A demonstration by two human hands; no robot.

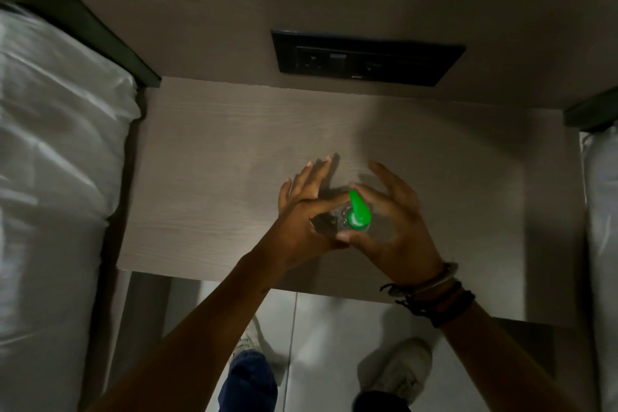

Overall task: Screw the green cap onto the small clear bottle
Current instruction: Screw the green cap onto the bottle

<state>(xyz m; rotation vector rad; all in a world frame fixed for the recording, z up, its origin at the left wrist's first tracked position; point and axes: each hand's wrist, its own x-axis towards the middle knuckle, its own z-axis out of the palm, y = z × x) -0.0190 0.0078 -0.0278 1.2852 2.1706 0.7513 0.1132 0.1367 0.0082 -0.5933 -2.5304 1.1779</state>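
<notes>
The small clear bottle [339, 217] is held above the wooden bedside table [214, 157], seen from above between both hands. My left hand [301, 211] grips its body with thumb and forefinger, the other fingers spread out. The green cap [359, 212] sits on top of the bottle, its flip lid standing open and pointing away from me. My right hand [394, 224] pinches the cap between thumb and forefinger, the remaining fingers raised. Most of the bottle is hidden by the hands.
A black socket panel [364, 58] is set in the wall behind the table. White bedding [57, 160] lies to the left and more [602, 211] at the right edge. Below the table's front edge are a pale floor and my white shoes [398, 371].
</notes>
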